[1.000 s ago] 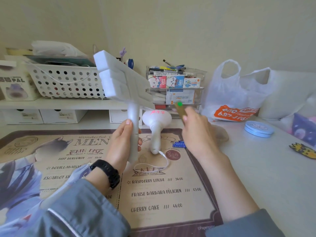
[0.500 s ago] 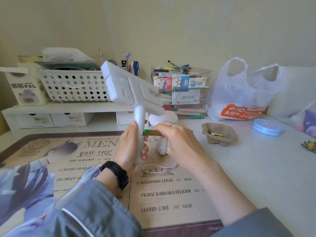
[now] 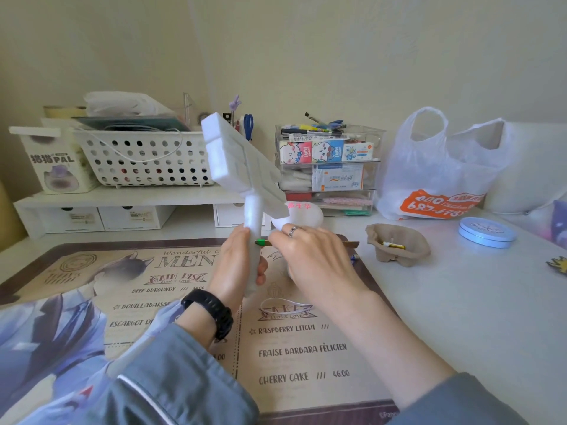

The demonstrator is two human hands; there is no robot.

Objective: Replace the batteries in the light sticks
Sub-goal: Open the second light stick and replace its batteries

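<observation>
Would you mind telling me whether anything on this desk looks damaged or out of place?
Only the brown pulp cup right of the mat looks odd: its rim is crumpled and lopsided, with what looks like a small battery lying inside. The light stick in the left hand looks intact.

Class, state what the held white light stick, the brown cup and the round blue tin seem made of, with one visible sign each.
The light stick: likely plastic, matte milky white; moulded panels, crisp edges. The brown cup: seemingly moulded paper pulp, rough and dull; uneven crumpled rim. The round blue tin: probably painted metal, smooth satin; soft sheen on the lid, though plastic is possible.
</observation>
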